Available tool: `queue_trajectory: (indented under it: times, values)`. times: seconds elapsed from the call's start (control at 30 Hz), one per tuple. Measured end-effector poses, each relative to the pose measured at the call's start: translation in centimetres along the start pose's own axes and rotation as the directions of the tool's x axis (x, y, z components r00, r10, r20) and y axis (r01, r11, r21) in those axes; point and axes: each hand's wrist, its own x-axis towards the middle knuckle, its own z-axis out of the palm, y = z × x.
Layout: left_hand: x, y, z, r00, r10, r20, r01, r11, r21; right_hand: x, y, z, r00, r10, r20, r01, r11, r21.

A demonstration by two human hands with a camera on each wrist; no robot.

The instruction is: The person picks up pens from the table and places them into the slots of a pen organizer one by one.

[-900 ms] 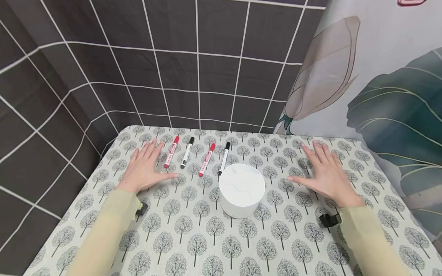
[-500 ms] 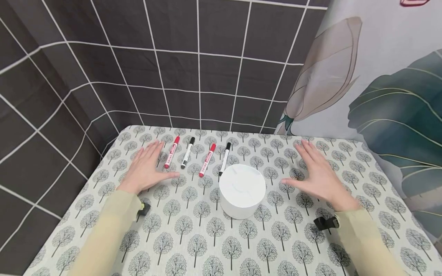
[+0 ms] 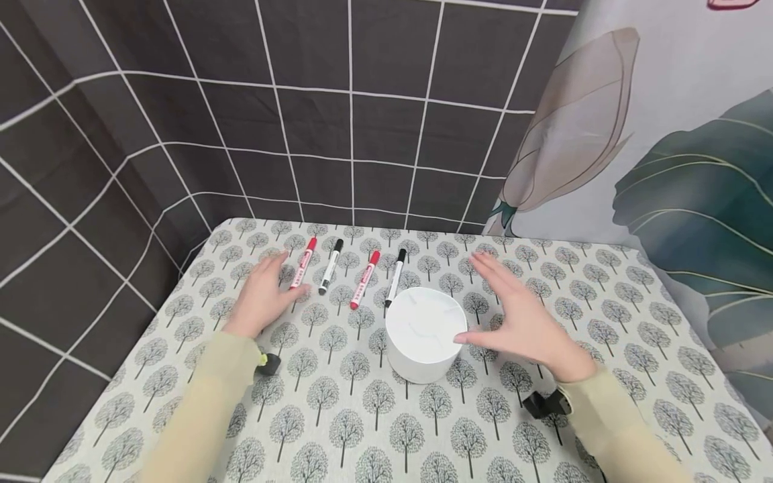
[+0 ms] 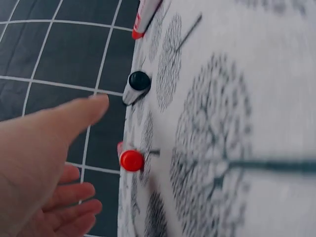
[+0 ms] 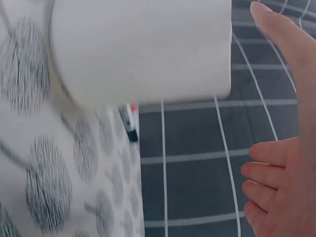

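The right hand [image 3: 524,323] is beside the white round container [image 3: 423,365], thumb tip at its right rim in the head view; whether it touches cannot be told. In the right wrist view a gap shows between that hand [image 5: 281,163] and the container [image 5: 143,54]. Close to the leftmost red marker [image 3: 303,263] is the left hand [image 3: 260,298], thumb apart from the fingers, holding nothing. The left wrist view shows this hand [image 4: 54,163] beside the red marker's end [image 4: 132,161] and a black one [image 4: 138,81].
To the right of the first marker lie a black-capped marker [image 3: 331,267], another red marker [image 3: 365,280] and a second black-capped marker [image 3: 395,278], just behind the container. A tree-patterned cloth [image 3: 344,429] covers the table. Dark grid-lined fabric [image 3: 386,121] hangs behind it.
The right hand has moved left to the container, its thumb now at the rim. The left hand has shifted slightly right, with its fingers closer together. Markers and container remain in place.
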Motion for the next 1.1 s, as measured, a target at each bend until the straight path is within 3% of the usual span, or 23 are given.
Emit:
queue_trajectory:
  times: [0.17,0.43,0.9,1.1]
  values:
    - [0.3,0.4,0.8,0.999,-0.040,-0.003,0.040,0.999,-0.021,0.2,-1.5,1.4,0.999,-0.030,0.035,0.028,0.998,0.048]
    - [0.8,0.6,1.8,0.996,-0.082,-0.044,0.080,0.996,-0.047,-0.1,-2.5,3.2,0.999,-0.004,0.040,-0.003,0.988,0.156]
    - [0.9,1.1,2.0,0.971,-0.235,-0.039,0.227,0.962,-0.149,-0.2,-2.8,3.4,0.998,0.054,0.034,-0.060,0.970,0.234]
    - [0.6,0.9,1.4,0.965,-0.225,-0.136,0.199,0.963,-0.182,-0.3,-2.9,3.4,0.996,0.075,0.045,-0.084,0.966,0.244]
